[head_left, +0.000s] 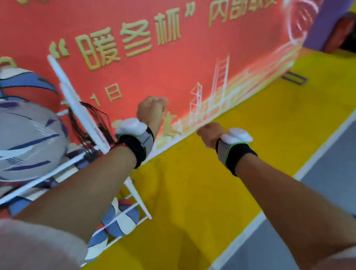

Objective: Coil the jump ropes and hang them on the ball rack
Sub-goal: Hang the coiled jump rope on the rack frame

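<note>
Here, both your arms reach forward beside the ball rack (80, 110).

Your left hand (152, 109) is curled into a fist in front of the red banner (160, 50), just to the right of the white rack; I cannot tell if something is inside the fist. Your right hand (208, 134) is also closed, above the yellow floor (188, 191), and it is apart from the left one. Each wrist carries a black strap with a white device on it. The jump ropes (89, 122) hang as a dark bundle of loops over the top bar of the rack, close to your left wrist. On the rack, a grey and blue ball (16, 141) lies on top and more balls sit on the lower shelves. The picture is blurred.
</note>
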